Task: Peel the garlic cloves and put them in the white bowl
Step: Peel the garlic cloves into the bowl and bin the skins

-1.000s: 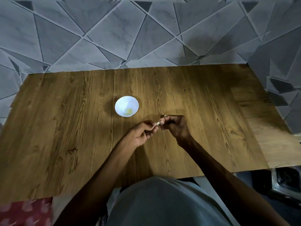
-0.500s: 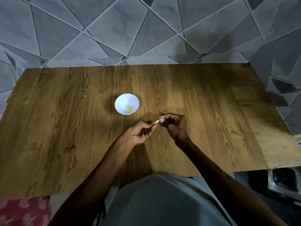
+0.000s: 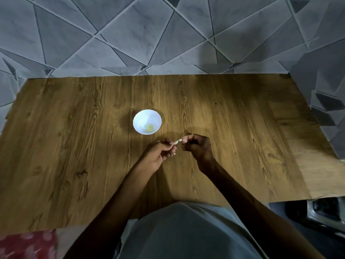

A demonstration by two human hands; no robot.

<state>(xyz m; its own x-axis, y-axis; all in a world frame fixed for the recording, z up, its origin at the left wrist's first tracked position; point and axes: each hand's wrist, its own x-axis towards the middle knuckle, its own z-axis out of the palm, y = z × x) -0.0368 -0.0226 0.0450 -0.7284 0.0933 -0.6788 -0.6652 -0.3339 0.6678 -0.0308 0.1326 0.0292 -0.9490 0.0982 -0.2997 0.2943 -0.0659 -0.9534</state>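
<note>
A small white bowl (image 3: 147, 122) stands on the wooden table (image 3: 74, 146) with a yellowish peeled clove (image 3: 149, 127) inside. Just in front and to the right of the bowl, both hands meet over the table. My left hand (image 3: 158, 153) and my right hand (image 3: 197, 146) pinch a small pale garlic clove (image 3: 178, 141) between their fingertips. Most of the clove is hidden by the fingers. A tiny pale scrap, perhaps skin, shows under the left fingers.
A grey tiled wall (image 3: 168, 34) rises behind the table and along its right side. A red patterned cloth (image 3: 26, 243) lies at the lower left, and a dark metal object (image 3: 324, 212) sits past the table's right front corner.
The hands have drawn slightly apart, so a little more of the clove shows between the fingertips. The camera has tilted a bit; the bowl stays put.
</note>
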